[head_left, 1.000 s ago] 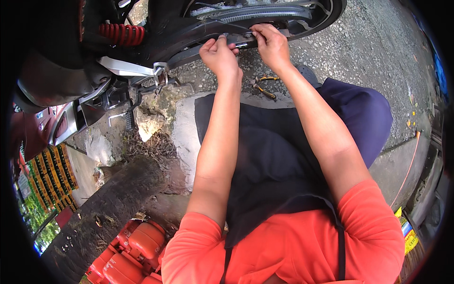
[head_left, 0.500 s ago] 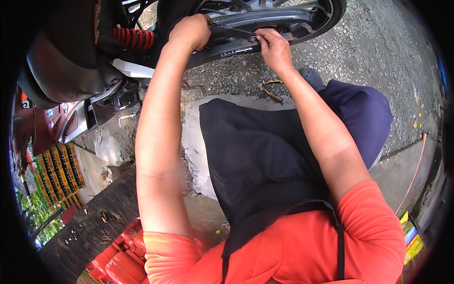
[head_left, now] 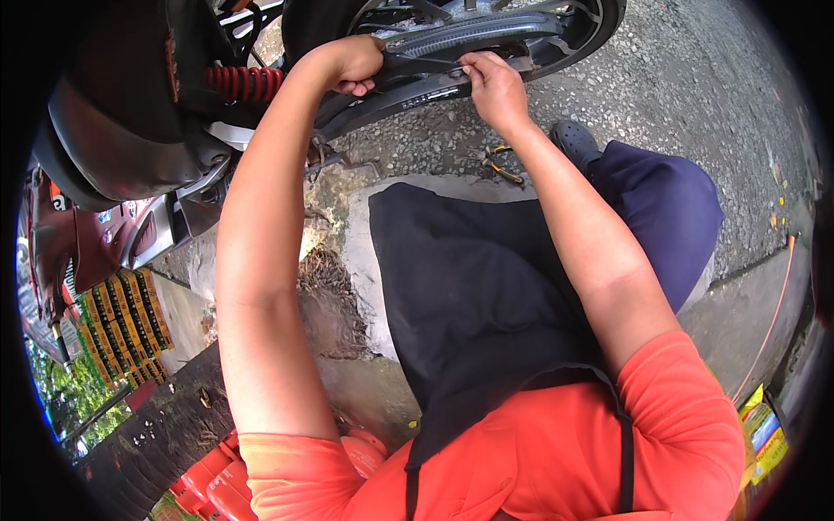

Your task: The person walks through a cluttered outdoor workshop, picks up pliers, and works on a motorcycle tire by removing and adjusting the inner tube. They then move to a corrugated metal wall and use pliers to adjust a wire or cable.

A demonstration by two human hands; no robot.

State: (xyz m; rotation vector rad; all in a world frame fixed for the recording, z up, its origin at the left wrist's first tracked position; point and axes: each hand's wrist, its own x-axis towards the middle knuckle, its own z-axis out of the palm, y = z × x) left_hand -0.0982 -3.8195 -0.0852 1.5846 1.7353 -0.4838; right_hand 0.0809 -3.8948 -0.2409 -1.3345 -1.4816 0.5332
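A motorbike's rear wheel (head_left: 599, 22) is at the top, with a ribbed grey chain or belt (head_left: 469, 33) curving across it and a dark swingarm (head_left: 391, 106) below. My left hand (head_left: 352, 62) is at the left part of this run, fingers curled inward; its grip is partly hidden. Farther right, my right hand (head_left: 497, 85) pinches thumb and fingers together against the lower side of the wheel area. A thin dark bar-like piece (head_left: 424, 64) stretches between the hands; I cannot tell whether either holds it.
Pliers with yellow-and-black handles (head_left: 502, 165) lie on the gravelly ground near my shoe (head_left: 573, 139). A red spring (head_left: 245, 84) and dark body panels (head_left: 130, 130) are at the left. Red plastic items (head_left: 208, 478) lie lower left, by a dark beam (head_left: 156, 425).
My left elbow has swung outward to the left, and the left hand has turned, showing its curled fingers. My right hand has shifted slightly left, still pinching. The view has moved a little.
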